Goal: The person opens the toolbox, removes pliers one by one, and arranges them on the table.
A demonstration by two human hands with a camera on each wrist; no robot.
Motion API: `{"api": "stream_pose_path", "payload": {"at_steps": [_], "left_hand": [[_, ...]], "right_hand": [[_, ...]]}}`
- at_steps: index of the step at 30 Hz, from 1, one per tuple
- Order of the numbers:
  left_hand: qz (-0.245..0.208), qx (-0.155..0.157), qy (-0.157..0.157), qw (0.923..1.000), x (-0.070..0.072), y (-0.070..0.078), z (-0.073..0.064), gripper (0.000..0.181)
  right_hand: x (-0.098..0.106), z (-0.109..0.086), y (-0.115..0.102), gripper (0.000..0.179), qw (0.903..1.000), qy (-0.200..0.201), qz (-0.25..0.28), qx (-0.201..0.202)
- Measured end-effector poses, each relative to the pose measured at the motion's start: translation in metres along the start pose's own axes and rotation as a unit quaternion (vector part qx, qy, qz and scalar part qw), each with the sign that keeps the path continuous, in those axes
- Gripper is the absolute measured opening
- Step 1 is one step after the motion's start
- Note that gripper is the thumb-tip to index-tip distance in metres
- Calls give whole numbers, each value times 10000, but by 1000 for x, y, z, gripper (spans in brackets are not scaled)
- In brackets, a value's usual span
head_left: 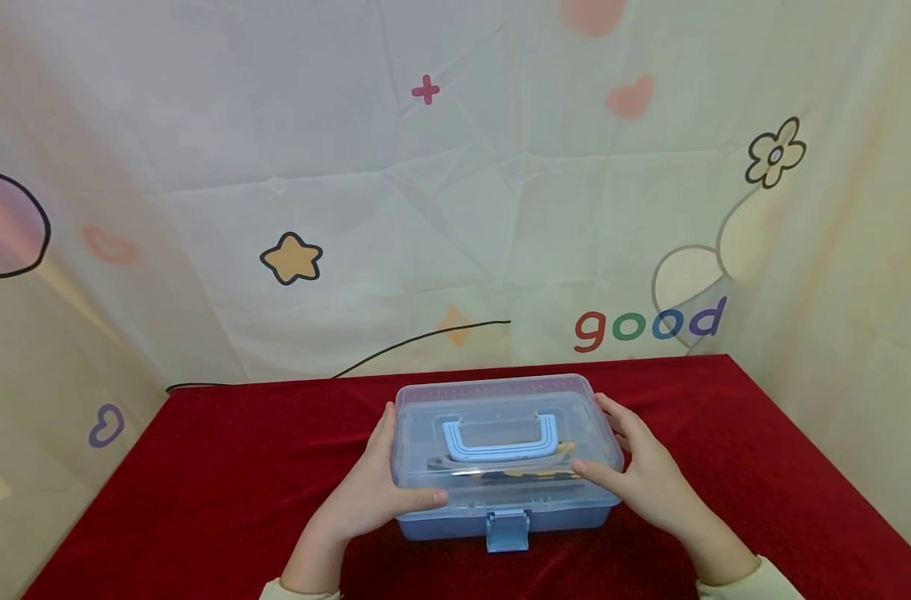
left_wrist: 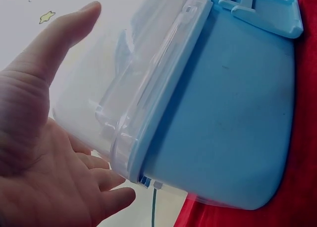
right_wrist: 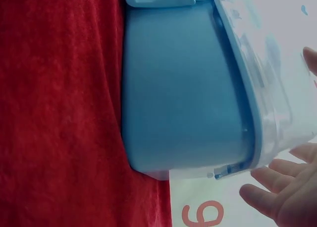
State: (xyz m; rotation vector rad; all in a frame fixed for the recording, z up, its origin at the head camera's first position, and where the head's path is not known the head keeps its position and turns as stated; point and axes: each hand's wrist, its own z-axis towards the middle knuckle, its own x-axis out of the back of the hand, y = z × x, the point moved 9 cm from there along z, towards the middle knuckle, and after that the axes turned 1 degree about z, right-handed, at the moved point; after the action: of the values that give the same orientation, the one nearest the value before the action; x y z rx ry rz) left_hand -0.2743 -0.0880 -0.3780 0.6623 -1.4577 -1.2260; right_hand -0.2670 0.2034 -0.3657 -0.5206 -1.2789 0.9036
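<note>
A blue plastic toolbox (head_left: 500, 521) with a clear lid (head_left: 425, 450) stands on the red cloth. The lid lies down over the base, and the front latch (head_left: 508, 531) is flipped outward. On top is a light-blue carry handle (head_left: 502, 452). Yellow-and-black items (head_left: 523, 477) show dimly through the lid; their kind cannot be made out. My left hand (head_left: 372, 492) is at the left side of the lid, fingers extended, thumb over the front corner. At the right side, my right hand (head_left: 643, 475) has its fingers extended and its thumb above the lid.
Red cloth (head_left: 237, 483) covers the table. Behind it hangs a pale curtain (head_left: 335, 208) printed with a star, flowers, hearts and the word "good". Curtain also drapes along the left and right sides.
</note>
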Motion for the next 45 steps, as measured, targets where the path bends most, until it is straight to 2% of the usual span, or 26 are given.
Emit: {"api": "stream_pose_path", "payload": {"at_steps": [8,15,23,28,31,35,39,45], "left_hand": [[298,92,-15,9995,2,-6,0,128],[349,42,-89,9993,3,-9,0,124],[166,-19,-458,9988,0,-11,-1,116],[239,-143,-600,9978,-1,-7,-1,108],[471,-98,-525,9975,1,-7,-2,106],[681,50,-392,9969,5,-10,-3,109],[767,170,-260,9966,8,-14,-2,111],[1045,353,27,9939,14,-19,-4,113]], "right_hand": [[-2,0,1,97,9992,-361,-146,-64],[-5,1,6,105,9978,-617,-229,-111],[-5,0,11,109,9958,-887,-202,-116],[-7,1,15,102,9923,-1228,137,-44],[-8,2,17,98,9902,-1367,273,7],[-6,2,21,97,9905,-1372,48,33],[-5,1,23,96,9909,-1341,-99,-43],[-6,1,24,94,9906,-1347,30,-224]]}}
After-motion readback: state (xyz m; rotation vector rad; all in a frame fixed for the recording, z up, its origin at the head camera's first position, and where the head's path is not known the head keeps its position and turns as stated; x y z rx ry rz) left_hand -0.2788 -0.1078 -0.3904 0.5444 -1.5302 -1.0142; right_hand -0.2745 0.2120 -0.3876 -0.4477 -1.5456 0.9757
